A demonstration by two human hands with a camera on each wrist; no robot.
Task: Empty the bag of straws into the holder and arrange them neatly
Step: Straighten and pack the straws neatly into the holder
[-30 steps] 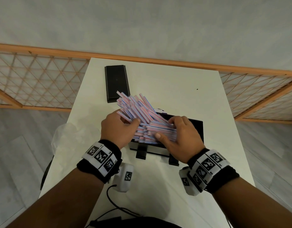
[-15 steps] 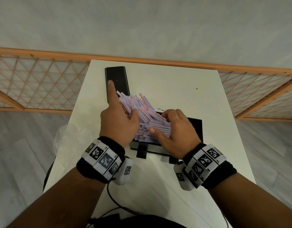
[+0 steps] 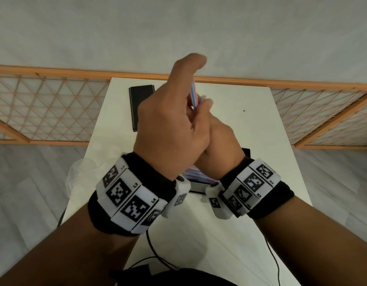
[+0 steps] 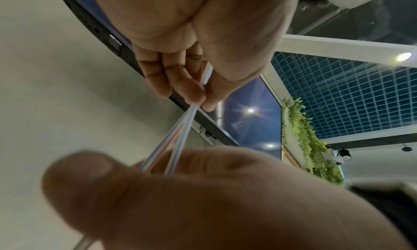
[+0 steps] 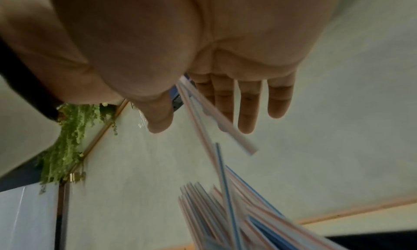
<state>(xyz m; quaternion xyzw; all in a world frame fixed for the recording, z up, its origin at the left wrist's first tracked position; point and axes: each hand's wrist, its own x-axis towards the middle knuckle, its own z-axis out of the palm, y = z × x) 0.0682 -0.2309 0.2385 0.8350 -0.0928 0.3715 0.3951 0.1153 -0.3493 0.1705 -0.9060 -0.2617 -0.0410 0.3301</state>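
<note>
My left hand [image 3: 184, 77] is raised above the table and pinches a few pink, blue and white striped straws [image 3: 194, 93] between thumb and curled fingers [image 4: 192, 91]. My right hand [image 3: 217, 139] is just behind it. Its fingers [image 5: 247, 107] are straight, and the lower part of those straws [image 5: 198, 114] runs between its thumb and index finger. The black holder [image 3: 246, 152] stands under both wrists, mostly hidden. A pile of straws [image 3: 196, 174] lies in it and fans out unevenly [image 5: 225, 218].
The holder's black lid [image 3: 140, 100] lies flat at the back left of the white table [image 3: 250, 112]. A crumpled clear plastic bag [image 3: 75, 178] hangs over the left edge. Black cables [image 3: 153, 248] trail along the near edge. A wooden lattice fence stands behind.
Both hands have lifted off the pile in the holder. The left hand has risen high with a few straws pinched in it, and the right hand has followed up behind it.
</note>
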